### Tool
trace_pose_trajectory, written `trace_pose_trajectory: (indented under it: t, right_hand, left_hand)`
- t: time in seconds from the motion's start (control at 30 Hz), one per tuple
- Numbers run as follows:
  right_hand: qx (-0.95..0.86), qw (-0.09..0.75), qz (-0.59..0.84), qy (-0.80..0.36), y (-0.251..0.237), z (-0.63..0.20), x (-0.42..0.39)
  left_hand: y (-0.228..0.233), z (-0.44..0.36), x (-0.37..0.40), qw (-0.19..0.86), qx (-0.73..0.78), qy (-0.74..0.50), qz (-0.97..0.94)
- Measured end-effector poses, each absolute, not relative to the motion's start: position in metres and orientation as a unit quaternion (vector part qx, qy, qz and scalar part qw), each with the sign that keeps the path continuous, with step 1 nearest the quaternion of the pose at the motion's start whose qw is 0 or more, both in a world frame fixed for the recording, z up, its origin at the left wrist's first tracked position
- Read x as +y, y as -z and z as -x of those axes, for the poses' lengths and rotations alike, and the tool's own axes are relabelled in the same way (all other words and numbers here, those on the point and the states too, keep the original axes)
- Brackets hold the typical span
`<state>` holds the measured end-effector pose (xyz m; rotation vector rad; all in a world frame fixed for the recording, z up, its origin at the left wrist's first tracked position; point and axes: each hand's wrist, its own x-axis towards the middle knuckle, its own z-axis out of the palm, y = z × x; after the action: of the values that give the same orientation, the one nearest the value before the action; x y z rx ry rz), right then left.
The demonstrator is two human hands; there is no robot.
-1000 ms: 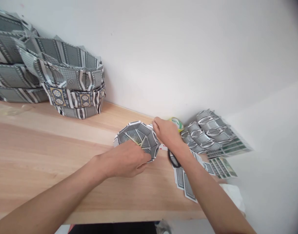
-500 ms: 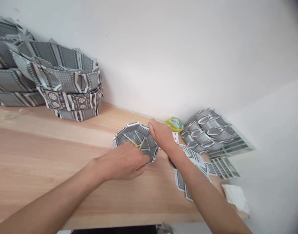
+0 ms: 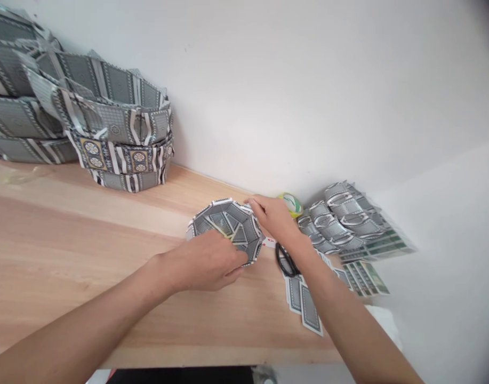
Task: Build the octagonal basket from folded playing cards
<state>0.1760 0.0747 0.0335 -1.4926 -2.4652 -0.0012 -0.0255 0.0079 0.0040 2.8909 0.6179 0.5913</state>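
Note:
A small round bowl woven from folded grey playing cards (image 3: pixel 250 229) sits on the wooden table in front of me. My left hand (image 3: pixel 214 258) is closed over its near side, fingers curled in at the rim and partly hidden. On the far right rim, my right hand (image 3: pixel 274 216) pinches the edge with thumb and fingers together. Yellowish strips run across the card-covered bottom inside the bowl. Black scissors handles (image 3: pixel 287 261) lie beside my right forearm, partly covered by it. Loose playing cards (image 3: pixel 310 309) spread under that forearm.
Two tall folded-card baskets stand against the wall at left, the nearer one (image 3: pixel 120 125) with a patterned band. At right are a green and yellow tape roll (image 3: pixel 291 204), stacked folded-card pieces (image 3: pixel 340 216), green-printed sheets (image 3: pixel 366 277) and white tissue (image 3: pixel 384 320). The table's front edge (image 3: pixel 212 358) runs below.
My right hand has shifted slightly right and its forearm has moved, uncovering more of the scissors handles and loose cards. My left hand keeps its hold on the bowl. The view has tilted slightly.

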Motion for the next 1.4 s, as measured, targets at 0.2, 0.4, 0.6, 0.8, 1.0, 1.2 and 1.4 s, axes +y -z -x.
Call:
trace_pose_trajectory:
  t: [0.2,0.4,0.6,0.8,1.0,1.2,1.4]
  right_hand:
    - [-0.854,0.167,0.492,-0.027,-0.027,-0.178,0.071]
    - [-0.867,0.112,0.486,-0.013,-0.04,-0.186,0.079]
    - [-0.874,0.088,0.475,0.044,-0.039,-0.189,0.077]
    - [-0.856,0.104,0.5,0.085,-0.033,-0.193,0.068]
    - [-0.82,0.12,0.553,0.087,-0.027,-0.192,0.061]
    - [-0.827,0.075,0.549,0.094,-0.033,-0.189,0.059]
    - [-0.813,0.039,0.567,0.129,-0.033,-0.182,0.056]
  left_hand:
    - [-0.008,0.025,0.006,0.027,0.21,-0.182,-0.96]
    - [-0.007,0.025,0.006,0.026,0.218,-0.172,-0.96]
    - [-0.005,0.025,0.007,0.053,0.219,-0.171,-0.959]
    - [-0.004,0.025,0.007,0.056,0.211,-0.195,-0.956]
    - [-0.004,0.026,0.006,0.058,0.215,-0.199,-0.955]
    - [-0.005,0.025,0.006,0.081,0.219,-0.19,-0.954]
    - [-0.007,0.025,0.006,0.073,0.218,-0.19,-0.955]
